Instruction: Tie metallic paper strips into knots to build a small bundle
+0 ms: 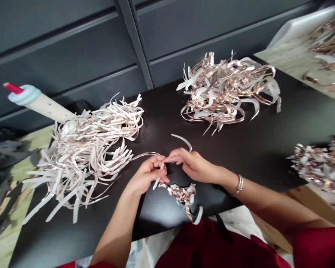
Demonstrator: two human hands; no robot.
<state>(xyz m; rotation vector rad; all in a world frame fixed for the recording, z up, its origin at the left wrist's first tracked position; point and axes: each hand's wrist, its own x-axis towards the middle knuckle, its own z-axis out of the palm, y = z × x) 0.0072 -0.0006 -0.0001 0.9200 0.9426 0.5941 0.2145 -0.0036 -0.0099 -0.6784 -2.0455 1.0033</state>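
My left hand (146, 175) and my right hand (194, 166) meet over the black table (162, 123), their fingertips close together. Both pinch a thin rose-gold and white foil strip (147, 153), which arcs away to the left and hangs below my left fingers. A loose curved white strip (182, 141) lies just beyond my right fingers. A small crumpled foil bundle (181, 195) sits below my hands. To the left is a large heap of foil strips (86, 149), and a second heap (226, 91) lies farther back.
A cream tube (41, 104) with a pale blue collar and red tip rests at the left heap's far side. Another foil heap (321, 163) lies at the right, with more strips (326, 48) on a pale surface. A dark panelled wall (72, 44) stands behind the table.
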